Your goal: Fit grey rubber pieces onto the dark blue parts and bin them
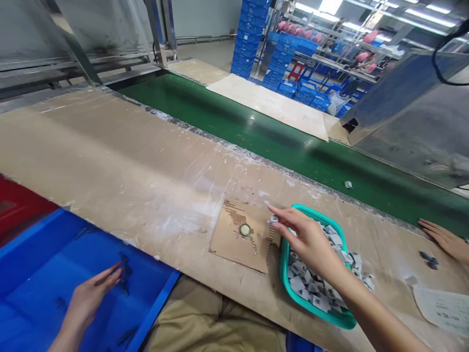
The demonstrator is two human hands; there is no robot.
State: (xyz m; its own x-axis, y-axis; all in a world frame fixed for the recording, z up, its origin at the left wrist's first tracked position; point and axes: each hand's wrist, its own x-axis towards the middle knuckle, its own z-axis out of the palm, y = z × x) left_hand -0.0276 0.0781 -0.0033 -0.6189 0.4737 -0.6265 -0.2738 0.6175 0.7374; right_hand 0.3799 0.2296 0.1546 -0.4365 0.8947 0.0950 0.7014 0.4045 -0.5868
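Fingers (273,211) of right hand (311,242) around small grey part (273,220), above teal basket (284,264).

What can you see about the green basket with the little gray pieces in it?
The green basket is a shallow teal tray that looks like plastic, with slotted walls and rounded corners. It sits flat on the brown worktable, beside a cardboard square. Small gray pieces lie heaped inside. The right hand reaches across above it, pinching one small piece.

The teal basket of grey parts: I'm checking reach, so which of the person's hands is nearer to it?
Right. The right hand hovers over the teal basket, pinching a small grey part; the left hand is far off inside the blue bin.
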